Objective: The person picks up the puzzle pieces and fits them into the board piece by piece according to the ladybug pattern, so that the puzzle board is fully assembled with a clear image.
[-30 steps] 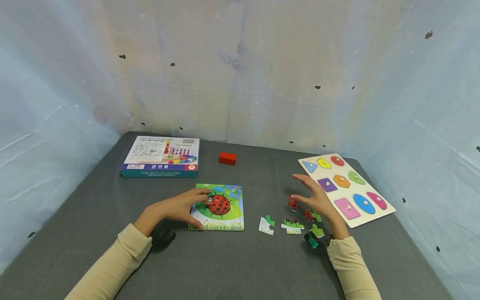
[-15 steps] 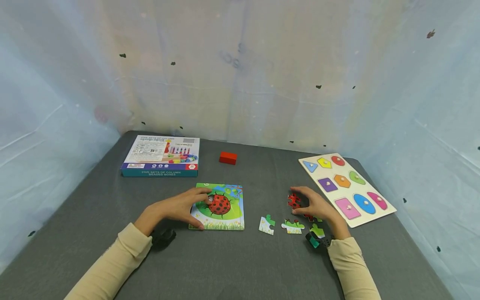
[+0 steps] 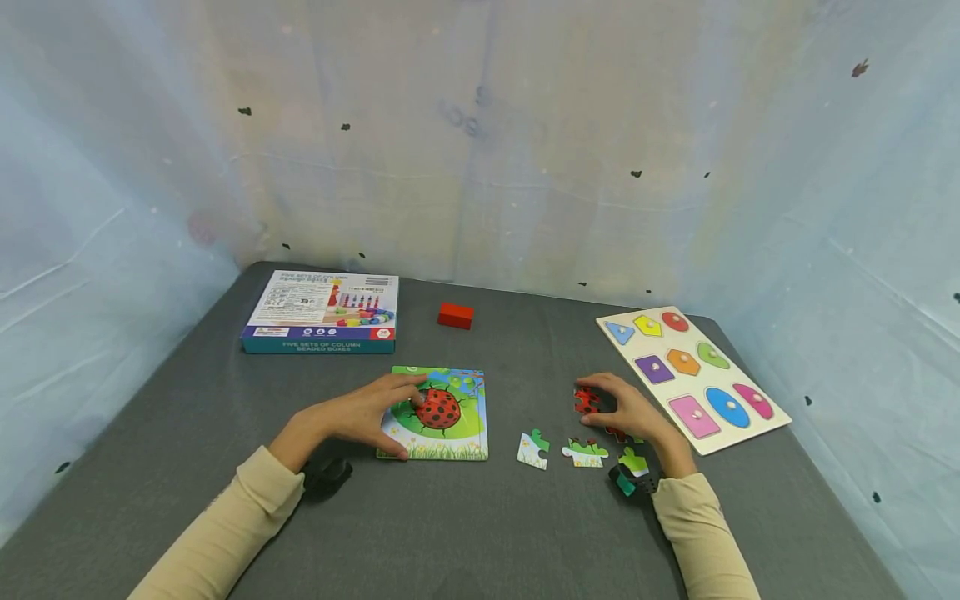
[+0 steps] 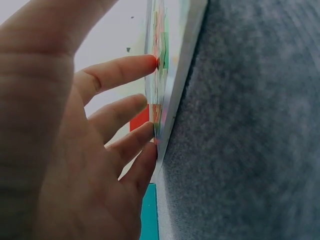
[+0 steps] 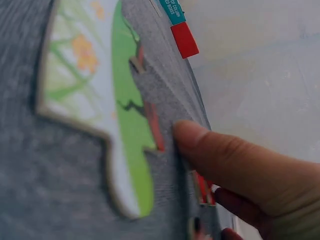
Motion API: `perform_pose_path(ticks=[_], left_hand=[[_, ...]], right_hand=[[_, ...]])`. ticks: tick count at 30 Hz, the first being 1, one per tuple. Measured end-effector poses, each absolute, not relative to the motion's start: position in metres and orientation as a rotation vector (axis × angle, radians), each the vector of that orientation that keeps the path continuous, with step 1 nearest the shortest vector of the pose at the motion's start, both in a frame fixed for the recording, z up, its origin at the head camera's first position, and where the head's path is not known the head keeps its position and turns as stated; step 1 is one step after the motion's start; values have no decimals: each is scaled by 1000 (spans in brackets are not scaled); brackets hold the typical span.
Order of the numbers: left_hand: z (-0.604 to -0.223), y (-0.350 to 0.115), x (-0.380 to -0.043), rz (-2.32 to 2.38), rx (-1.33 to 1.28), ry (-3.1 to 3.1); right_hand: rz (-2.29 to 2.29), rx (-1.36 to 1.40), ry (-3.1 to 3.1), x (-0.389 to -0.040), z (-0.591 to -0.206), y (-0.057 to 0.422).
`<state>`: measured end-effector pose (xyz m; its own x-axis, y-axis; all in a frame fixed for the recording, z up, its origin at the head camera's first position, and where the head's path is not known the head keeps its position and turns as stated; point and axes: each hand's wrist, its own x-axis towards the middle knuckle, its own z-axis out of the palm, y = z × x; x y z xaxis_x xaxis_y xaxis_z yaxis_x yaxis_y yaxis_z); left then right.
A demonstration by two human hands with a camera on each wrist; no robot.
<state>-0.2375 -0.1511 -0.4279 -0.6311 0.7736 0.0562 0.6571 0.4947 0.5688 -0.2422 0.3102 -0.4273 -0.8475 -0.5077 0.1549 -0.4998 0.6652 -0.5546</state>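
My left hand rests on the left part of a ladybug jigsaw puzzle, fingers spread, thumb at its front edge. The left wrist view shows fingertips touching the puzzle's surface. My right hand has thumb and index finger curled round a red ladybug puzzle piece lying on the table; part of it is hidden. Close by lie a white-and-green piece, a grassy edge piece and a green piece. Another red-and-green piece is partly covered by the right hand.
A boxed bead set lies at the back left. A red block stands behind the puzzle. To the right lies a knobbed shape board. Pale sheeting surrounds the dark table.
My right hand has come down and its thumb and index finger have closed in round the red puzzle piece. The left hand has stayed almost still on the puzzle.
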Motion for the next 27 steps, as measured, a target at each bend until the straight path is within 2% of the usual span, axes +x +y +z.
perform_pose_path(ticks=[16, 27], left_hand=[[-429, -150, -239, 836, 1253, 2554], [-426, -151, -237, 802, 1217, 2546]], right_hand=[[-918, -886, 2857, -239, -421, 308], [-1096, -992, 2896, -246, -417, 262]])
